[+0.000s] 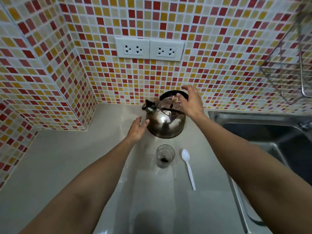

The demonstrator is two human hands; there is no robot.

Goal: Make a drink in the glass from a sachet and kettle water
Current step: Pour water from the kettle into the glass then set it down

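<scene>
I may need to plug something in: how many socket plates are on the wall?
2: left socket plate and right socket plate, side by side on the tiled wall above the kettle.

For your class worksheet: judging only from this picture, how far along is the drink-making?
Done: dark powder sits at the bottom of the glass, so the sachet seems emptied. In hand: the right hand is open at the handle of the kettle, and the left hand is open beside its body. Left: pouring water, then stirring with the white spoon lying beside the glass.
</scene>
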